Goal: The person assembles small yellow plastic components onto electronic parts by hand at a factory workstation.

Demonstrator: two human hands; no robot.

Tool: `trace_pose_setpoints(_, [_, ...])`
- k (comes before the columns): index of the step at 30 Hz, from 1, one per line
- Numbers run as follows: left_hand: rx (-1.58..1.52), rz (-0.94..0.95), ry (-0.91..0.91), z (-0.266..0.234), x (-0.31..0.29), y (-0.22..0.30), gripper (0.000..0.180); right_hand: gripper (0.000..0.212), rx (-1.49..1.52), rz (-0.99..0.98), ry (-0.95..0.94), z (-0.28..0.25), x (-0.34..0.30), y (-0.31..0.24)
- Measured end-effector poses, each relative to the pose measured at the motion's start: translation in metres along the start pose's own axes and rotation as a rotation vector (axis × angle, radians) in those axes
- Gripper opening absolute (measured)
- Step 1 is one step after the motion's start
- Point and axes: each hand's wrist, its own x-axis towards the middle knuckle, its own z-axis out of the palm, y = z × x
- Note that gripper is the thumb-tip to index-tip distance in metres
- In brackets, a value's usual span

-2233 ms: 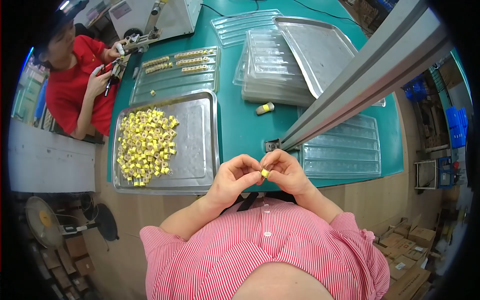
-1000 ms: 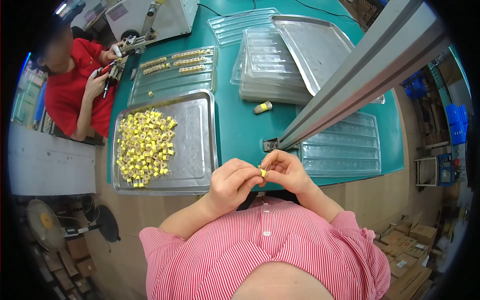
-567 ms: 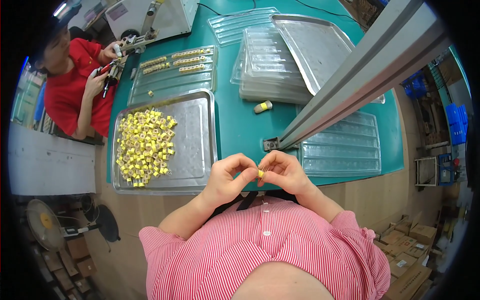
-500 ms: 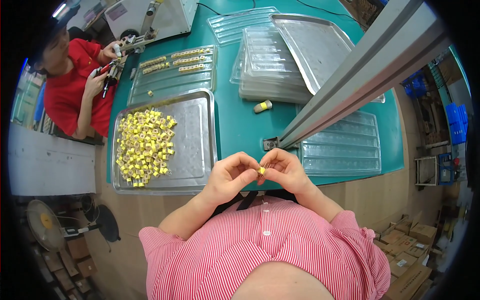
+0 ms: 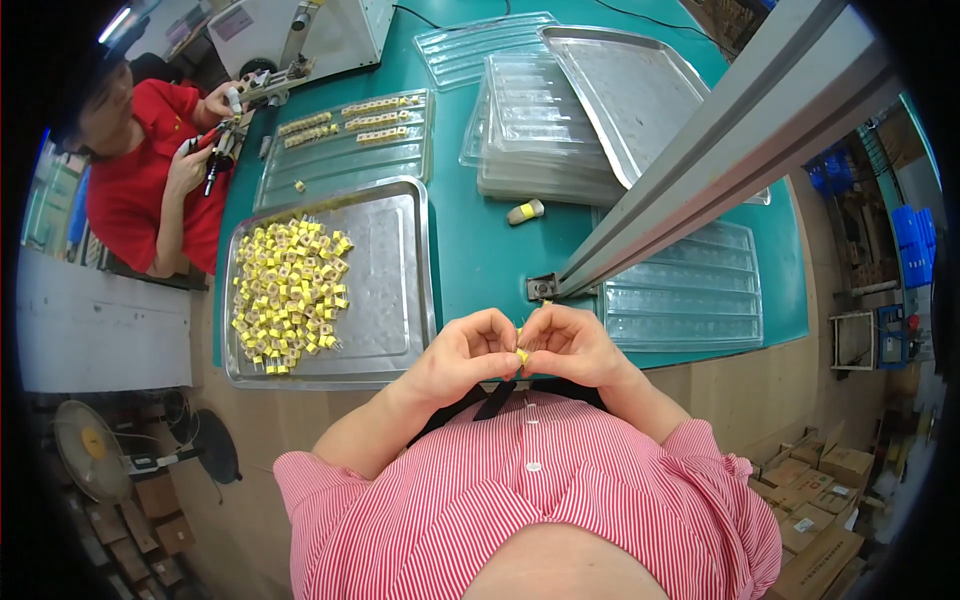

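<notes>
My left hand (image 5: 468, 350) and my right hand (image 5: 572, 346) meet at the table's near edge, fingertips pinched together. Between them is a small yellow-taped coil (image 5: 522, 356) of the transformer kind, mostly covered by the fingers. Another yellowish bit shows just above the fingertips, too small to make out. To the left of my hands, a metal tray (image 5: 395, 290) holds a heap of similar yellow coils (image 5: 290, 290) with thin pins.
A metal post (image 5: 700, 170) rises from the green table (image 5: 480, 265) just beyond my right hand. Clear plastic trays (image 5: 680, 290) lie at right, more are stacked behind. A yellow-banded cylinder (image 5: 525, 212) lies mid-table. At far left, a person in red (image 5: 150, 190) works with tools.
The coil between my fingertips has shifted slightly toward me, and my hands have closed in tighter around it. The thin wires seen beside my right fingers are now hidden.
</notes>
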Motion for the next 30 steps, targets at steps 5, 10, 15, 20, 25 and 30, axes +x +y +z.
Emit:
trace_pose_setpoints(5, [0.038,-0.098,-0.072,-0.003,0.002,0.007,0.016,0.016,-0.001,-0.026,-0.091,-0.003,0.0,0.002])
trace_pose_setpoints(10, [0.005,-0.15,-0.11,-0.006,0.004,0.004,0.015,0.016,-0.133,-0.034,-0.151,-0.006,0.0,0.0])
trace_pose_setpoints(15, [-0.043,-0.107,-0.051,0.0,0.004,0.002,0.015,0.016,-0.053,0.045,-0.078,-0.005,0.0,-0.005])
trace_pose_setpoints(20, [0.156,0.139,0.091,0.007,-0.002,-0.001,0.022,0.017,0.039,0.088,0.032,0.0,0.002,-0.005])
trace_pose_setpoints(25, [1.029,0.59,0.149,0.01,-0.002,0.008,0.025,0.019,-0.047,0.07,0.104,0.001,0.004,-0.002])
trace_pose_setpoints(30, [0.85,0.564,0.215,0.005,-0.001,-0.003,0.02,0.018,0.077,0.12,0.106,0.002,0.005,-0.001])
